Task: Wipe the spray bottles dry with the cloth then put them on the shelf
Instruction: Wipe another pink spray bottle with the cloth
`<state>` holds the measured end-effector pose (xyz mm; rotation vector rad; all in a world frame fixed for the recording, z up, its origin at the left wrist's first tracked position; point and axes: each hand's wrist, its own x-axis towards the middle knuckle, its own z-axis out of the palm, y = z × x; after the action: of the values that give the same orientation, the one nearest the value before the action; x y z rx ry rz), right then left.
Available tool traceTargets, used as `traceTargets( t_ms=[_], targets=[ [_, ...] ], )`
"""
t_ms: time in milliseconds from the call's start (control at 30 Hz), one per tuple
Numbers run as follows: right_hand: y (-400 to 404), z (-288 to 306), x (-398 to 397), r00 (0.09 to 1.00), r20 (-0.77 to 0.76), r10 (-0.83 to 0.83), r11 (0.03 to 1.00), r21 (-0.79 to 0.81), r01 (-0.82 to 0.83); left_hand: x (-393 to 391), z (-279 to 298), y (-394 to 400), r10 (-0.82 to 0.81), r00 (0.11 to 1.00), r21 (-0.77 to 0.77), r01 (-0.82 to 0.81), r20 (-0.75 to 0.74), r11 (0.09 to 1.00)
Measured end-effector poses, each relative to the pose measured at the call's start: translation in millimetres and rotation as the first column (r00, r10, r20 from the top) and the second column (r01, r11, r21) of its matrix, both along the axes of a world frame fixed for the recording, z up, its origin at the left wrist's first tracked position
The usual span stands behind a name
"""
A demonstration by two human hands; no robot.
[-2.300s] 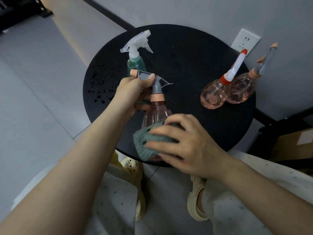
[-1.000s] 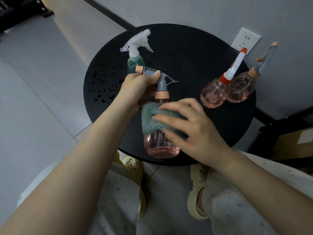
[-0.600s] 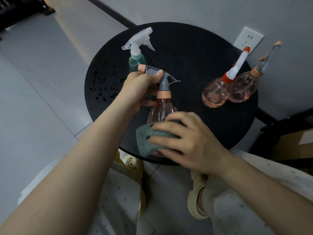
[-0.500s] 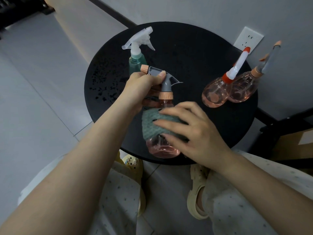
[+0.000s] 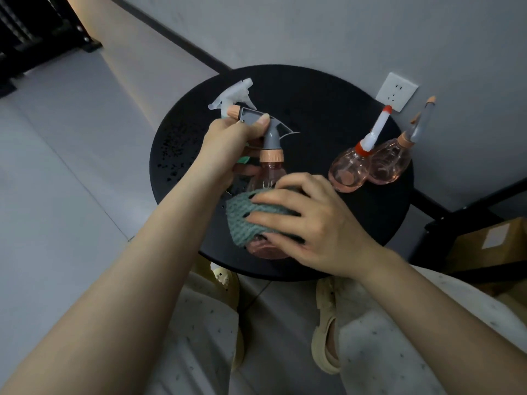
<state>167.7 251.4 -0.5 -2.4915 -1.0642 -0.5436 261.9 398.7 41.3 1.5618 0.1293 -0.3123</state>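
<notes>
L hand (image 5: 228,143) grips pink spray bottle (image 5: 268,178) by trigger head; R hand (image 5: 308,223) clasps green cloth (image 5: 245,218) round bottle body, above black table (image 5: 356,223).

My left hand (image 5: 228,143) gripping the grey trigger head of a pink spray bottle (image 5: 269,178) at frame centre, my right hand (image 5: 308,223) pressing a green cloth (image 5: 245,220) round it, black round desk (image 5: 313,109) beneath

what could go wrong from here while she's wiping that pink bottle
The left hand holds the pink bottle with the grey trigger head only by its head, so hard rubbing with the green cloth might twist it loose. The left elbow could topple the teal bottle with the white sprayer behind it.
</notes>
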Motion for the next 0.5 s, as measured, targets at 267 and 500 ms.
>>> traceTargets(
  t_ms=[267, 500],
  targets=[
    [-5, 57, -11, 0.988, -0.024, -0.156, 0.968, 0.196, 0.157, -10, 60, -12, 0.004, 0.998, -0.016, -0.003, 0.058, 1.000],
    [-15, 107, -26, 0.990, 0.062, -0.129, 0.986, 0.117, 0.121, -27, 115, -18, -0.046, 0.989, -0.015, 0.049, 0.137, 0.999]
  ],
)
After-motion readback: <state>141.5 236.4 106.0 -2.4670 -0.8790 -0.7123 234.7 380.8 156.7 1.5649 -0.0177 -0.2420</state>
